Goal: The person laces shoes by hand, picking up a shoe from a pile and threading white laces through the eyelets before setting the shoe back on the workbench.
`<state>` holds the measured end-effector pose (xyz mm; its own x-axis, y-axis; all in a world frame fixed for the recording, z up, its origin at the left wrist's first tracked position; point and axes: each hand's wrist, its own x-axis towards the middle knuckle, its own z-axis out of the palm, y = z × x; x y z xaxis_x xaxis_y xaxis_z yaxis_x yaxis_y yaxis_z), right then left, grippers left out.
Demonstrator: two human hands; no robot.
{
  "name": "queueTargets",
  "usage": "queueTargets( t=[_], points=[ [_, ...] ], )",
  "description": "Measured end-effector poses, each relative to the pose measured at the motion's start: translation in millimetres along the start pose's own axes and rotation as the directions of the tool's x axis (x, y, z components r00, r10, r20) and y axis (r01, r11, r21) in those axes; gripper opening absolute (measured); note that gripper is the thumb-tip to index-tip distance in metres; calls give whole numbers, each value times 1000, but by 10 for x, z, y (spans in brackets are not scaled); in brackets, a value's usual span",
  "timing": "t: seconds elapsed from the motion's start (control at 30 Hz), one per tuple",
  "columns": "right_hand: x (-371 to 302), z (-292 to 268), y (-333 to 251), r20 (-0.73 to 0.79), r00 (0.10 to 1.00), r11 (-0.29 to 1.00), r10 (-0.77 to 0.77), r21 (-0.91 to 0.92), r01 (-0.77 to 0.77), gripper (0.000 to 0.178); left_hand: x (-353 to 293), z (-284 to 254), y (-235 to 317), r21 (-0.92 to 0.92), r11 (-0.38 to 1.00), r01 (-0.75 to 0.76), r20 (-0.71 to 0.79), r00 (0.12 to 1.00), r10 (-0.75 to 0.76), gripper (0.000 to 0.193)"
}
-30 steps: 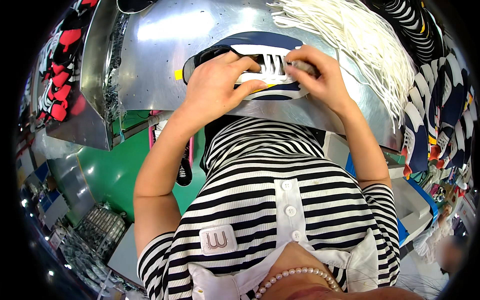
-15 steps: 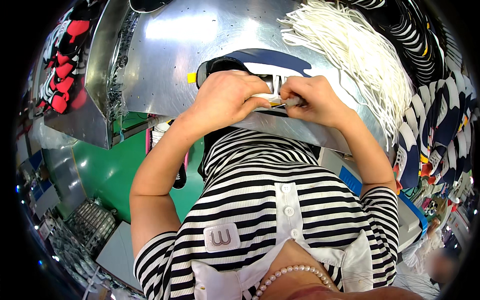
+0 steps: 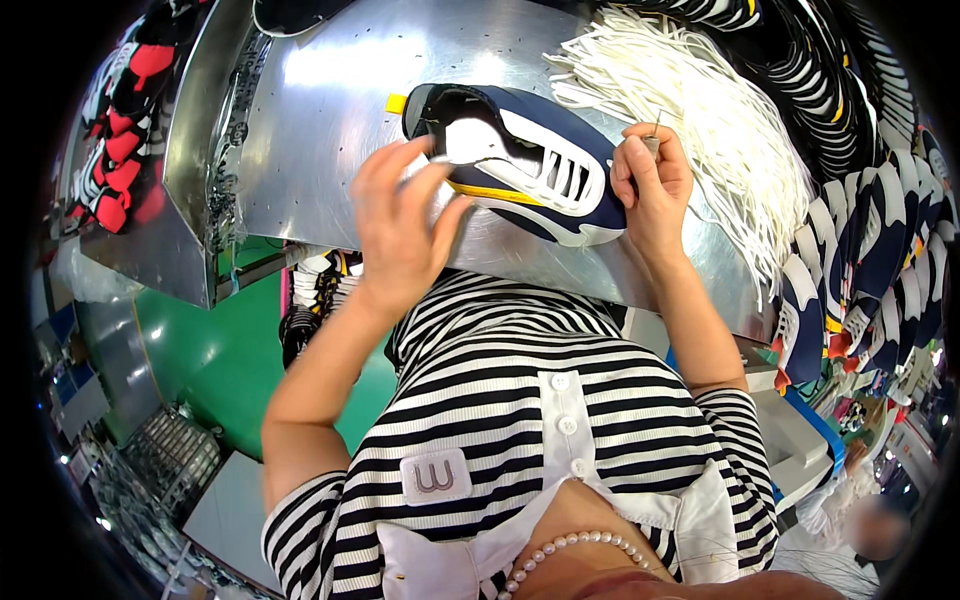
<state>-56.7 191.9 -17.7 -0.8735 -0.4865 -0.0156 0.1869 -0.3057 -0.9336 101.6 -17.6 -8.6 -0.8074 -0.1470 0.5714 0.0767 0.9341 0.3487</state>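
Observation:
A navy and white shoe upper [image 3: 575, 125] with a yellow stripe lies on the metal table, its toe toward the right. White bars cross its throat, and the white tongue shows inside the opening. My left hand [image 3: 395, 225] hovers at its heel side, fingers spread and smeared by motion; whether they touch the shoe I cannot tell. By the toe, my right hand [image 3: 655, 200] is closed around a small pointed tool [image 3: 652, 146] with a short handle and a thin metal tip pointing up. Most of that handle is hidden by the fingers.
A heap of white laces [image 3: 690, 110] covers the table's right side. Rows of navy and white uppers [image 3: 880, 240] hang beyond it. Red and black shoe parts [image 3: 125, 150] stand at the left, past a raised metal edge [image 3: 185, 150]. A dark, rounded item [image 3: 295, 12] sits at the far edge.
Both hands have come off the shoe's throat: the left moved left to the heel, the right moved right and up with the tool. The shoe now lies uncovered and turned, throat facing up.

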Motion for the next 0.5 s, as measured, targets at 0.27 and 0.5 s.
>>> queueTargets(
  t=[0.27, 0.5],
  points=[
    [-58, 369, 106, 10, 992, 986, 124, 111, -124, 15, -56, 32, 97, -618, -533, 578, 780, 369, -505, 61],
    [-102, 703, 283, 234, 915, 914, 330, 163, -371, 14, 375, 302, -299, -562, 655, 505, 256, 860, -442, 36]
  ],
)
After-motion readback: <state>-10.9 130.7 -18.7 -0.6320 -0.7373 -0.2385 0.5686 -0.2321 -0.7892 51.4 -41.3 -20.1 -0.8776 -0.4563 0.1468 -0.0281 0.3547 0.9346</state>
